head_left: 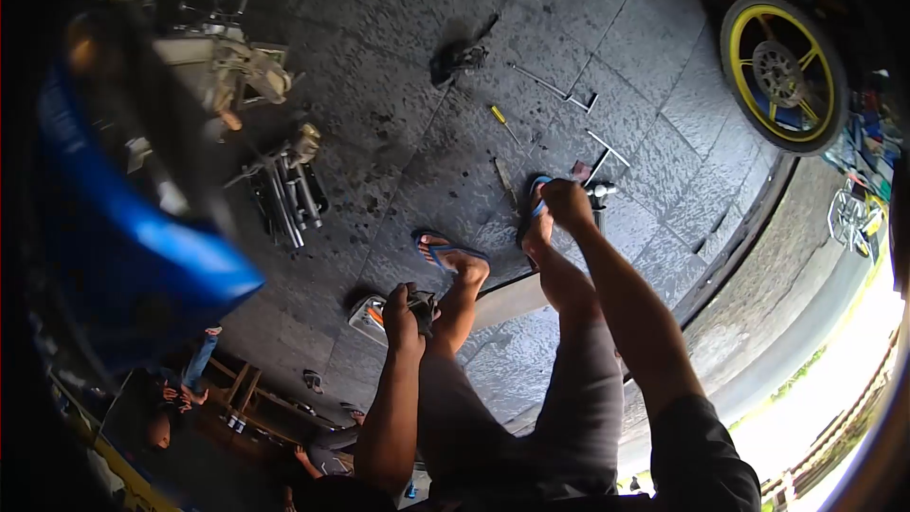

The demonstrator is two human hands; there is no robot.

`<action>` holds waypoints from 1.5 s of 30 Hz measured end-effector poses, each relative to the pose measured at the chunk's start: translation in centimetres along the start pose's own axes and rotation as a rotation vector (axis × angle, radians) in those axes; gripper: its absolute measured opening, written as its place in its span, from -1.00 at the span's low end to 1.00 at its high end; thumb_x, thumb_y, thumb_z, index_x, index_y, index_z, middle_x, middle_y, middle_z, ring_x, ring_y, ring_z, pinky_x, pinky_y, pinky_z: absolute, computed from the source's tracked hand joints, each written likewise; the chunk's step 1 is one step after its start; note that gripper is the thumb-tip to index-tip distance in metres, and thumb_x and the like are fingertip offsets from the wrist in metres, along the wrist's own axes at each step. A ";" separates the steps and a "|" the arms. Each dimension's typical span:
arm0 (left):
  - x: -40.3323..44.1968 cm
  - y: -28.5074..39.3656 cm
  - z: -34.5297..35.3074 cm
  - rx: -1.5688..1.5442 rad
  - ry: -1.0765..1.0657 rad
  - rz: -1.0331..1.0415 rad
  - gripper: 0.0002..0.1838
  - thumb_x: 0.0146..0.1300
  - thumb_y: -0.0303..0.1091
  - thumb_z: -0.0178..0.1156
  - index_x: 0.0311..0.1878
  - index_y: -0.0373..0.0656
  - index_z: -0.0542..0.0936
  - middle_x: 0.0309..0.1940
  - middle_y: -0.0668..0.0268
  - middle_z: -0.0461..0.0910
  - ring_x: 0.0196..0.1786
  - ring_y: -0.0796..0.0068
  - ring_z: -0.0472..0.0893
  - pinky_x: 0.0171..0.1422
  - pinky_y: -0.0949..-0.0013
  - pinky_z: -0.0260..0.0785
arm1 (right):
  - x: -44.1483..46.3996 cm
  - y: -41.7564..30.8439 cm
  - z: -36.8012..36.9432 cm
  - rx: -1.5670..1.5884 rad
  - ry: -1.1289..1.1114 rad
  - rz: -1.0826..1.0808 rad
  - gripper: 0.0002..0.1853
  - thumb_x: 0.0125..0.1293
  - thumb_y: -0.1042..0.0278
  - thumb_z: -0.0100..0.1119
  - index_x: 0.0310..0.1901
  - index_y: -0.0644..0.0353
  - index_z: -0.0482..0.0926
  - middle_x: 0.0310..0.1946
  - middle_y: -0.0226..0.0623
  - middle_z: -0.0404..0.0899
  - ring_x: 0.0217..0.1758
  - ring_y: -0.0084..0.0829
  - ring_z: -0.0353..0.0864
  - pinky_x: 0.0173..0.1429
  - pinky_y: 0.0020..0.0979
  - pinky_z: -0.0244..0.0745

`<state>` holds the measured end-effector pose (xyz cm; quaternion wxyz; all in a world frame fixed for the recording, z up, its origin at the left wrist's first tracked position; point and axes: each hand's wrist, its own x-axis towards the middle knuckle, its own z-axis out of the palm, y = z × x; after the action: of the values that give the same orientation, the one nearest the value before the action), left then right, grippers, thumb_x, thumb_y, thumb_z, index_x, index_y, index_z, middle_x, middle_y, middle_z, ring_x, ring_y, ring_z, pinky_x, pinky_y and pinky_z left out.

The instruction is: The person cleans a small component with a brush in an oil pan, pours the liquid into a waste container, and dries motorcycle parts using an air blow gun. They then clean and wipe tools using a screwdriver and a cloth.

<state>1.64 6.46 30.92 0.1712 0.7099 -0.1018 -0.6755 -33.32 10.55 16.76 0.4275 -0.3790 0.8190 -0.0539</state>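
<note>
My left hand (405, 322) is closed around a dark, grimy part (423, 309) above my left knee; its exact kind is unclear. My right hand (569, 206) is closed in front of my right foot, and whatever is in its fingers is hidden. Just beside it shows a hammer (601, 192) with a shiny metal head, its handle partly behind my forearm. On the floor past my feet lie a T-handle wrench (607, 154), a yellow-handled screwdriver (502, 120) and a flat file-like strip (504, 180).
A longer T-handle tool (559, 90) and a dark part (459, 61) lie farther off. Fork tubes (289, 192) and an engine-like assembly (242, 71) are at left, near a blue panel (142, 228). A yellow-rimmed wheel (782, 76) stands right. People sit by a wooden bench (245, 389).
</note>
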 end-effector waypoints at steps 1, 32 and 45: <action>2.3 -1.7 0.8 -0.051 0.039 -0.025 -0.69 0.46 -0.02 0.01 -0.05 -0.07 0.49 -0.37 0.24 0.59 -0.41 0.35 0.63 -0.36 0.24 0.53 | 4.6 3.8 2.5 -0.160 -0.136 -0.017 -0.67 0.19 0.10 0.09 -0.27 0.16 0.74 -0.23 0.09 0.69 -0.11 0.05 0.71 0.04 -0.07 0.60; 4.9 -6.2 2.9 -0.030 -0.039 0.739 -0.50 0.41 0.03 0.01 0.08 -0.27 0.38 -0.20 0.08 0.56 -0.23 0.34 0.58 -0.16 0.33 0.48 | 18.2 1.2 14.3 -0.418 -0.039 -0.781 -0.63 0.24 0.20 0.23 0.04 0.13 0.49 0.06 -0.10 0.48 0.02 -0.02 0.61 0.01 -0.08 0.58; 7.2 -10.7 -2.4 0.853 0.115 1.924 -0.52 0.52 -0.42 -0.11 0.43 -0.04 0.09 0.07 -0.17 0.37 -0.28 0.21 0.56 -0.30 0.20 0.56 | 13.7 8.7 16.7 -0.086 0.161 -0.161 -0.61 0.10 0.22 0.19 -0.03 0.18 0.51 -0.03 0.06 0.57 0.00 0.09 0.64 0.09 -0.01 0.57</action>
<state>3.56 13.87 20.22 0.3759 0.3622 -0.8432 -0.1286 -30.75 11.49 -6.38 0.3381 -0.4559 0.8191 -0.0832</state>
